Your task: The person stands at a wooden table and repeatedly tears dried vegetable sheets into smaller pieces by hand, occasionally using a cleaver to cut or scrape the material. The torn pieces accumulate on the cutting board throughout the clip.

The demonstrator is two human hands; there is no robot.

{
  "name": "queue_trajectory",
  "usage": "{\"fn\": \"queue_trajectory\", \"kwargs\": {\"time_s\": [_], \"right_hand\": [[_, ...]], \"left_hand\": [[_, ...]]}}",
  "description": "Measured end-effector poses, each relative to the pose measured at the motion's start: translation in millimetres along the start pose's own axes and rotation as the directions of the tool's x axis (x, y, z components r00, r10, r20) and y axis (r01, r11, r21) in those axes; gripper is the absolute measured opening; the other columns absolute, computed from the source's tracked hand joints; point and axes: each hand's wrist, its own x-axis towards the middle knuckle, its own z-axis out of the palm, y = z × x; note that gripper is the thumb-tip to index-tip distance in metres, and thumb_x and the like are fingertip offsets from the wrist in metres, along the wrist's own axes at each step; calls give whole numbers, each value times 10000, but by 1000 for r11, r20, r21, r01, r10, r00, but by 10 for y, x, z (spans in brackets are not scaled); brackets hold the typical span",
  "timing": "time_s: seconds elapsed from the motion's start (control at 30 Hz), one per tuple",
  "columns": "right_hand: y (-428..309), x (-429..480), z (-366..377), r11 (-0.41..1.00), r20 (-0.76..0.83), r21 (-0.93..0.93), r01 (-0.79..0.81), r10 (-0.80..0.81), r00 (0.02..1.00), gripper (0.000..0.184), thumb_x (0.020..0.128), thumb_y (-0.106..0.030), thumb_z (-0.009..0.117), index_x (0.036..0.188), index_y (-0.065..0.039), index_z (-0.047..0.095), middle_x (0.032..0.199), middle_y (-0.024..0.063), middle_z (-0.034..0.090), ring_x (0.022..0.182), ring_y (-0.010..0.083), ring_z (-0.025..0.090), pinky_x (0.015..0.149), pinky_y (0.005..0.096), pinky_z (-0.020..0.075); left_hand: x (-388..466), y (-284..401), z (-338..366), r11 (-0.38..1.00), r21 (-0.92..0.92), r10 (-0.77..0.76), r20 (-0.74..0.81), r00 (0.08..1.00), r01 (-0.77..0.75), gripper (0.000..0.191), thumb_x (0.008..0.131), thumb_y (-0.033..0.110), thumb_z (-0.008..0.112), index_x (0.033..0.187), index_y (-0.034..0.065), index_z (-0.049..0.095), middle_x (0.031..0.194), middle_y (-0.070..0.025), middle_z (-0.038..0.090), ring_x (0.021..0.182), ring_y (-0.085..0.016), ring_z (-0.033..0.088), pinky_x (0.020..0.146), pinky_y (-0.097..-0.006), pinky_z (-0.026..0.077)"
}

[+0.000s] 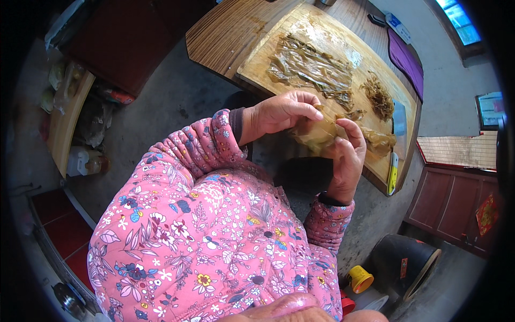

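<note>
Between my two hands hangs a thin, wet, translucent brown leaf point(316, 131), likely a pickled vegetable leaf, in front of the near edge of a wooden cutting board point(257, 66). My left hand point(287, 112) pinches its upper left edge between thumb and fingers. My right hand point(349, 151) pinches the right side. On the board lies a wide, flat layer of similar brown leaves point(312, 70). To its right is a heap of finely cut brown shreds point(378, 96). A loose leaf point(378, 141) rests near a kitchen knife with a yellow-green handle point(393, 173) at the board's right end.
The board lies on a wood-grain table point(217, 40). A purple cloth point(405, 60) and a small box point(398, 28) are at its far right edge. On the floor at lower right stand a yellow container point(360, 279) and a large dark vat point(398, 261). A wooden shelf point(74, 124) is at left.
</note>
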Motion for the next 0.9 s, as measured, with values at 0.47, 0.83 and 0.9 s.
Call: {"fn": "queue_trajectory", "kwargs": {"time_s": [0.47,0.83,0.9], "right_hand": [[-11,-2,-95,1000,-26,22,7,-6,1000,374,857,26,569,1228,66,595,1155,100,651,809,85,623,716,200,513],[-19,1,-152,997,-86,78,9,-3,996,354,862,32,575,1213,57,615,1118,68,660,782,63,600,686,168,476],[-29,-6,-150,997,-79,79,18,-12,997,348,867,36,581,1212,53,616,1102,60,658,770,57,595,675,166,473]], "left_hand": [[-15,95,-31,962,255,123,-64,990,-103,98,992,141,679,1003,119,585,837,18,663,706,-74,642,628,-209,485],[-62,138,-68,936,348,10,137,990,-58,344,878,18,761,1181,44,603,1021,-25,685,908,-106,655,777,-246,531],[-57,117,-105,921,386,3,130,991,-54,314,878,16,760,1159,39,622,1041,-15,685,956,-117,654,839,-262,532]]}}
